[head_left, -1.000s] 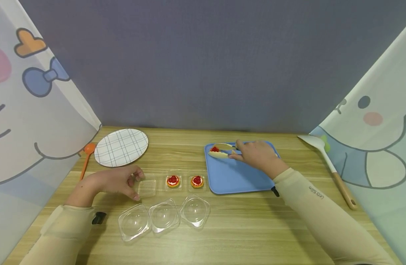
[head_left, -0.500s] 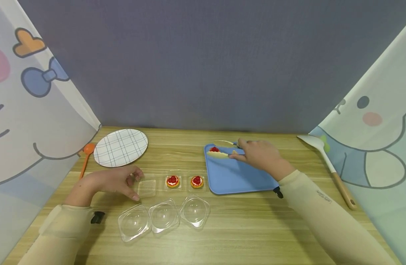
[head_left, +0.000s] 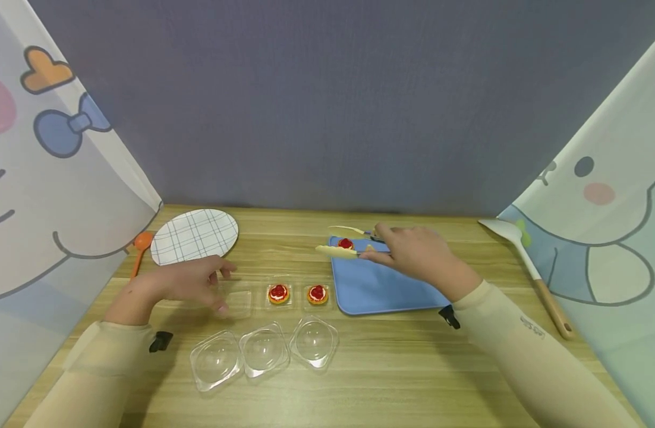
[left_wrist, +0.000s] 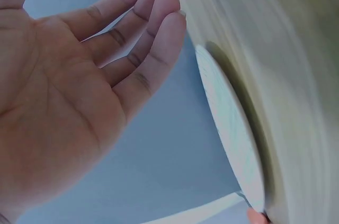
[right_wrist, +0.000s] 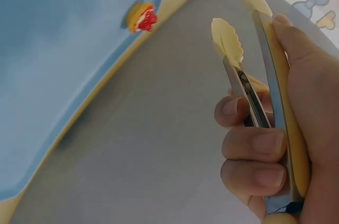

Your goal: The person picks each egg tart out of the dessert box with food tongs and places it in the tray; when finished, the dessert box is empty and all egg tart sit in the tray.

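My right hand [head_left: 417,255] grips a pair of tongs [right_wrist: 280,102] with cream scalloped tips, spread apart and holding nothing. In the head view the tips hover over the left side of the blue tray [head_left: 383,288]. A small red-topped tart [head_left: 346,244] rests in the tray's far left corner, apart from the tips in the right wrist view. My left hand [head_left: 191,282] hovers with relaxed fingers beside a clear plastic base [head_left: 239,303], its palm bare in the left wrist view. Two more tarts, a left one [head_left: 279,293] and a right one [head_left: 318,294], sit in clear bases.
Clear domed lids lie along the front: a left lid [head_left: 216,360], a middle lid [head_left: 265,349] and a right lid [head_left: 314,342]. A checked plate [head_left: 195,236] and an orange spoon [head_left: 142,242] are back left. A white turner [head_left: 531,261] with a wooden handle lies right.
The tongs have moved left and up off the tray, their tips leaving the tart, which stays in the corner. My left hand has lifted slightly from beside the clear base.
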The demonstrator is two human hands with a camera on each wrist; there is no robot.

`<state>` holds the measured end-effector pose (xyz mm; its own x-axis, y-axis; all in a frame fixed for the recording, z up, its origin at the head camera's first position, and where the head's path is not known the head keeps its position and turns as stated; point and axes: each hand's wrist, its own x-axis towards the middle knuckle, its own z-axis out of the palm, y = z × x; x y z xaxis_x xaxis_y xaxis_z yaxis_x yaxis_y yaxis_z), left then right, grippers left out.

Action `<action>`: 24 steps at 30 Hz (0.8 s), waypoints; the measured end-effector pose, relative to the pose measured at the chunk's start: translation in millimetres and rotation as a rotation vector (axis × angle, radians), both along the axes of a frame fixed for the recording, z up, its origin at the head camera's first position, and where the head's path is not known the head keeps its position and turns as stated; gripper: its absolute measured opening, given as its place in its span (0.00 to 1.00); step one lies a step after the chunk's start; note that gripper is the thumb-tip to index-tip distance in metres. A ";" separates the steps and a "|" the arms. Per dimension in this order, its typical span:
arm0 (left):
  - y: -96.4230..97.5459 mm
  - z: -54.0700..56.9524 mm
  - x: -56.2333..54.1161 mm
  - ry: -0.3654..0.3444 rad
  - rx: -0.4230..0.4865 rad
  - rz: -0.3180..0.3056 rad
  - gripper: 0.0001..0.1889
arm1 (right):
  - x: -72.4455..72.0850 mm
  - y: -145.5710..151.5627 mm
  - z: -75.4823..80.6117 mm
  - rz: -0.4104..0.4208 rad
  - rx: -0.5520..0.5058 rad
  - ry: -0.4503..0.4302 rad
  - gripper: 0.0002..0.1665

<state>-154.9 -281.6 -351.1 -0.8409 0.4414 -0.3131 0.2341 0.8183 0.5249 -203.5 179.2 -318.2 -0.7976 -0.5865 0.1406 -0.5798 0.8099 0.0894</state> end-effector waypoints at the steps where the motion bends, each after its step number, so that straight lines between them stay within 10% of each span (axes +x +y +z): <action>1: 2.2 1.0 -1.3 0.006 0.003 -0.007 0.50 | 1.7 -1.6 0.7 0.010 -0.001 0.009 0.36; 24: 56.9 -6.8 -16.5 0.112 -0.125 -0.131 0.53 | 26.6 -65.1 -5.0 0.213 0.166 0.000 0.35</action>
<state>-171.3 -224.7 -357.9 -0.8115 0.5128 -0.2802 0.3936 0.8341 0.3864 -176.9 114.1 -323.1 -0.6537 -0.7563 0.0284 -0.7357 0.6438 0.2104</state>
